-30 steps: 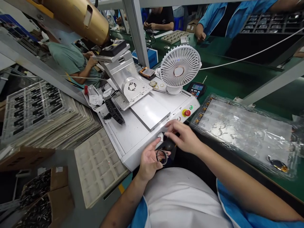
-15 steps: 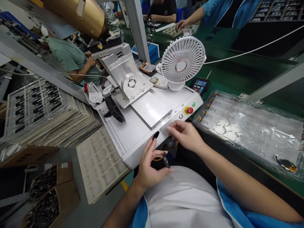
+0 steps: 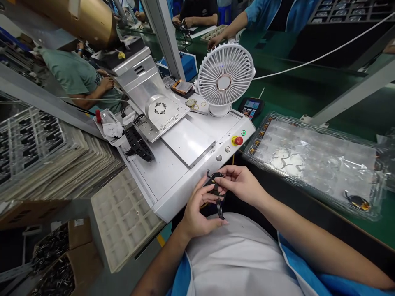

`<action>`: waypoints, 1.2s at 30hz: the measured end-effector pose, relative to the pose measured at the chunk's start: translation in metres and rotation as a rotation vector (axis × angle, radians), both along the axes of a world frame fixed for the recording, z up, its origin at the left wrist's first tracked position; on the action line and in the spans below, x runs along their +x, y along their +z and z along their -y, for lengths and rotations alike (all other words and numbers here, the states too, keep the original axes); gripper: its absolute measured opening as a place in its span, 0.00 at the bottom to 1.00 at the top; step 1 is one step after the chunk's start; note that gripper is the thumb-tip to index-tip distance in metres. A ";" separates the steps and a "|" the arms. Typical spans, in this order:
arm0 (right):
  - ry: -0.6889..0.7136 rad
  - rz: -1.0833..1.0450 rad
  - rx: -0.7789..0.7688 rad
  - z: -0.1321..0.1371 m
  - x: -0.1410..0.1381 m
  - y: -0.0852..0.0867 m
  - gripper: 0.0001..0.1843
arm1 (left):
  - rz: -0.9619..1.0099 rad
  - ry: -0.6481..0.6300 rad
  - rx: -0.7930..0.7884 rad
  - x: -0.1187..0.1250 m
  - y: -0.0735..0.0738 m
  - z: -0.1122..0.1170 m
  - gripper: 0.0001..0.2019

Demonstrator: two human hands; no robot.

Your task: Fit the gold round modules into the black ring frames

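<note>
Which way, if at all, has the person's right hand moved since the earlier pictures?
Yes: the right hand has drawn back toward the person's body, farther from the red stop button.

Just off the front edge of the white machine (image 3: 173, 185), the left hand (image 3: 197, 209) and right hand (image 3: 242, 185) hold a small black ring (image 3: 215, 179) between them, its strap (image 3: 220, 209) hanging down. A clear plastic tray (image 3: 311, 164) lies to the right, while a white fan (image 3: 225, 74) stands at the machine's far end, beyond a red stop button (image 3: 238, 140).
</note>
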State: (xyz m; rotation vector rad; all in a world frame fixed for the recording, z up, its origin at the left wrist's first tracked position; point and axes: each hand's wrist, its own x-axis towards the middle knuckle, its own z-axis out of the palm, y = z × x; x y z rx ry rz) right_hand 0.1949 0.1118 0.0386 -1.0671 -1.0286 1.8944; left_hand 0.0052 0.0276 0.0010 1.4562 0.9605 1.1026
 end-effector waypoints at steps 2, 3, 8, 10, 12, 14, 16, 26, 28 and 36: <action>-0.010 0.043 0.003 0.000 0.000 0.000 0.22 | -0.072 -0.019 0.046 -0.001 0.000 0.000 0.49; -0.004 0.053 -0.001 0.000 0.001 0.000 0.22 | -0.125 -0.027 0.074 -0.002 0.001 -0.001 0.48; 0.036 0.025 -0.055 0.000 0.006 -0.002 0.26 | -0.376 -0.055 0.178 -0.002 0.006 -0.005 0.39; 0.004 0.014 -0.068 0.001 0.006 -0.003 0.27 | -0.407 -0.069 0.191 -0.002 0.006 -0.006 0.39; -0.039 0.005 -0.078 0.003 0.005 -0.002 0.27 | -0.378 -0.098 0.200 -0.003 0.005 -0.007 0.42; -0.063 -0.006 -0.093 0.004 0.005 -0.001 0.27 | -0.262 -0.089 0.196 -0.003 0.002 -0.007 0.47; -0.046 -0.014 -0.109 0.005 0.006 0.001 0.26 | -0.053 -0.024 0.148 -0.003 0.000 -0.007 0.46; 0.053 -0.087 -0.252 0.027 -0.013 0.019 0.25 | 0.460 0.205 -0.040 0.004 -0.013 -0.010 0.28; 0.000 -0.097 -0.217 0.033 -0.019 0.023 0.24 | 0.442 0.227 -0.038 0.005 -0.015 -0.009 0.30; -0.028 -0.037 -0.044 0.042 -0.030 0.020 0.18 | 0.418 0.265 0.054 0.005 -0.014 -0.010 0.29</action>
